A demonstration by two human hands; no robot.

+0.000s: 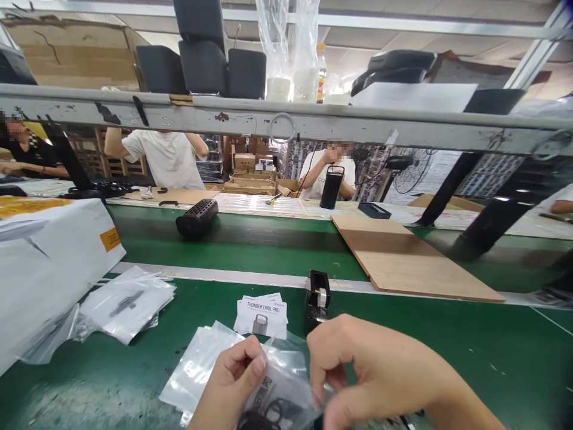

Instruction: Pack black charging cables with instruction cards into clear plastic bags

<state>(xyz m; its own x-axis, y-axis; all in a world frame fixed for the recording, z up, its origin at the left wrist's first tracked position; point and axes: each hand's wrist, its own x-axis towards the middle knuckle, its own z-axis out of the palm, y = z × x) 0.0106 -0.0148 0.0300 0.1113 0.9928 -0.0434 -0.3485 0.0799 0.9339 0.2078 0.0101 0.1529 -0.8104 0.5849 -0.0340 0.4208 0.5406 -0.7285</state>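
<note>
My left hand [233, 385] and my right hand [376, 373] meet low in the middle of the view, both pinching a small clear plastic bag [282, 394] with black parts inside. Under the bag lies a stack of clear bags [197, 364] on the green bench. Just beyond the hands sit white "Thunder Trail Pro" leaflets [262, 313] and a black tape dispenser [317, 298].
A large white carton [49, 263] stands at left with bagged parts [128, 301] beside it. A black speaker [197, 218] and a brown board [403, 257] lie on the conveyor [268, 245]. Other people work across the belt; one holds a black speaker [331, 186]. A metal rail [286, 122] crosses overhead.
</note>
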